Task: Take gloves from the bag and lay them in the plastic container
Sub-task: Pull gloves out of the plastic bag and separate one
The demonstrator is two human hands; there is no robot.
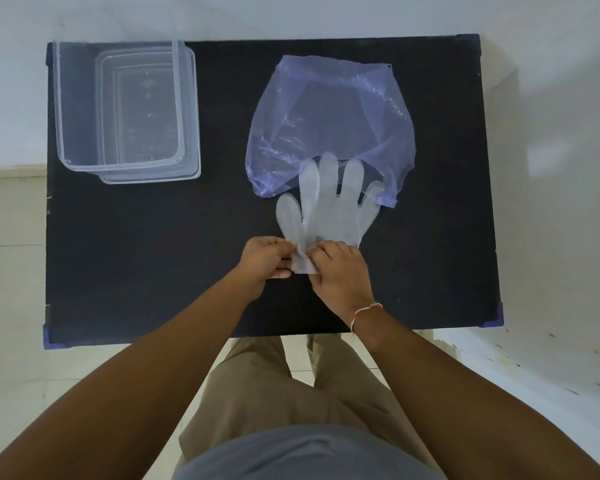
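Both hands pinch glove cuff; container far left.
Left hand [266, 259] and right hand [340, 276] closed on the clear glove [326, 206]; its fingers point away, overlapping the bag [329, 123]; container [63, 109] nearer left hand.

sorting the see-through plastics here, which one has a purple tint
The bag, far side of the table by the glove fingertips. The glove and the container at far left are colourless.

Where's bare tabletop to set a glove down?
Free: the near-left table below the container, and the strip between container and bag. Crowded: centre-right, where both hands hold the glove overlapping the bag.
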